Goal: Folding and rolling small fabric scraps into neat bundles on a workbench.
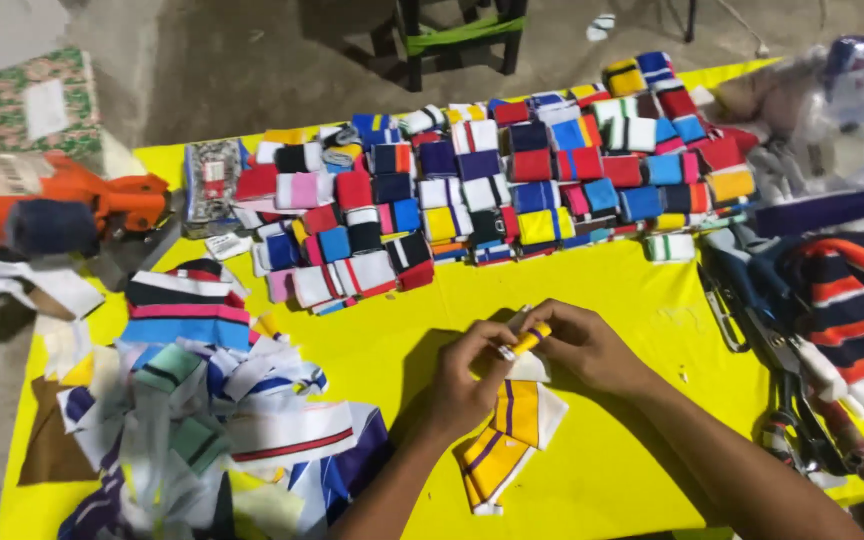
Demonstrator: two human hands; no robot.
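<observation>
Head view: both hands are meeting near the middle of the yellow table, toward its near edge. Left hand and right hand are pinching one folded yellow strip, its long axis running slantwise between the fingertips, equally near both. Two yellow-purple strips are lying just below, nearer the left hand.

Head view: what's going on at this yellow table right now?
A person is working at a yellow table. Both hands, left hand and right hand, meet over a yellow-and-white strip, pinching or folding its end. More of it, with purple stripes, trails down toward the person. Rows of folded swatches fill the far side, loose scraps lie to the left, and striped fabric and scissors sit to the right.
</observation>
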